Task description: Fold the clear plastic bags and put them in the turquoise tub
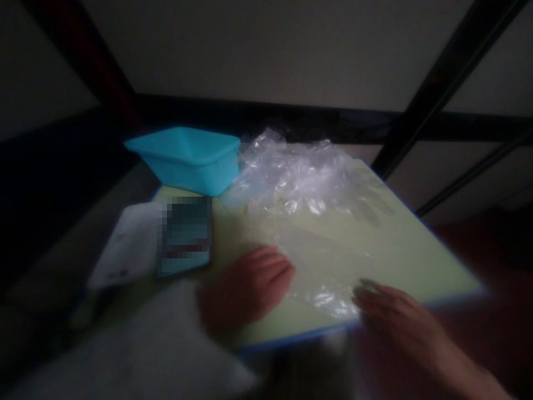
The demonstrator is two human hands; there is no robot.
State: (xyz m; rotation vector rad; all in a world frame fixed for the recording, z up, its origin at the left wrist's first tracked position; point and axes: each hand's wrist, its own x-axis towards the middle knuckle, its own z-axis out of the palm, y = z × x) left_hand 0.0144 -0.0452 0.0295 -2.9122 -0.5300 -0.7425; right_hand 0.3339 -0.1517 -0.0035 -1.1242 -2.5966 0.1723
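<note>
A clear plastic bag (328, 266) lies spread out flat near the table's front edge, shiny along its near side. My left hand (252, 286) is at the bag's left edge, fingers bent and pressed together on the film; blur softens the fingertips. At the bag's front right corner, my right hand (391, 311) reaches in low with its fingers stretched out, touching or just over the film. Behind the flat bag sits a loose, crumpled heap of clear plastic bags (303, 172).
A turquoise plastic basin (183, 161) stands at the table's back left. In front of it lie a flat dark-edged device with a blurred-out face (185, 239) and a white sheet or pouch (127, 244). The pale yellow table (420, 255) has a blue edge; a wall rises behind.
</note>
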